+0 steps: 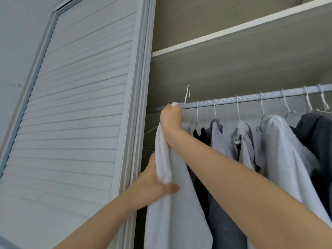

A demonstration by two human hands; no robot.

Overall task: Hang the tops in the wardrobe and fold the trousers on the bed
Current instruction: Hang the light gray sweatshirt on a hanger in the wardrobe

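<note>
White top (172, 194) held beside crowded rail (251, 97).

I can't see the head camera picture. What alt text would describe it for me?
A person's right hand grips the top of a white top on a hanger, its hook raised above the left end of a wardrobe rail, while the left hand holds the fabric lower down. Grey, white and dark tops hang along the rail; a louvred door stands left.
</note>
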